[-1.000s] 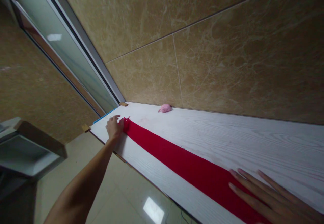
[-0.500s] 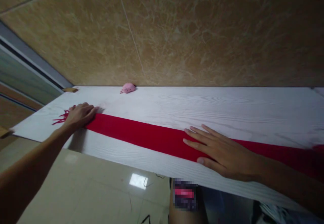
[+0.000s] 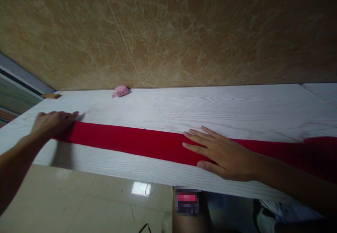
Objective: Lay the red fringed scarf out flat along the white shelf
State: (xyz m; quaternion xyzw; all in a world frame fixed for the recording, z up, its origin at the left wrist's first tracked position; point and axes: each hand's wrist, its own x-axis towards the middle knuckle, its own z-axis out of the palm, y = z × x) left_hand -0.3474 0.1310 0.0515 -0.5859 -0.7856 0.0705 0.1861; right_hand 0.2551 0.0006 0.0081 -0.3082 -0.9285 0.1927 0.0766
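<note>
A long red scarf (image 3: 126, 140) lies stretched flat along the white wood-grain table (image 3: 163, 110). My left hand (image 3: 54, 122) rests palm down over its left end, covering the fringe; the fingers lie over the cloth and are partly hidden from this angle. Further right, my right hand (image 3: 218, 154) presses flat on the middle of the scarf with its fingers spread. Beyond my right wrist the cloth runs on to the right edge of the view, where it is bunched and dark, partly hidden by my forearm.
A small pink toy-like object (image 3: 121, 91) sits at the back against the brown marbled wall (image 3: 184, 32). A wooden block (image 3: 51, 95) stands at the back left corner by a metal frame (image 3: 23, 73). Below the table's front edge are my leg and a tiled floor (image 3: 105, 205).
My left hand has slid left along the scarf, and now covers the fringe that showed before. My right hand stays flat in about the same place on the cloth. The view has shifted right.
</note>
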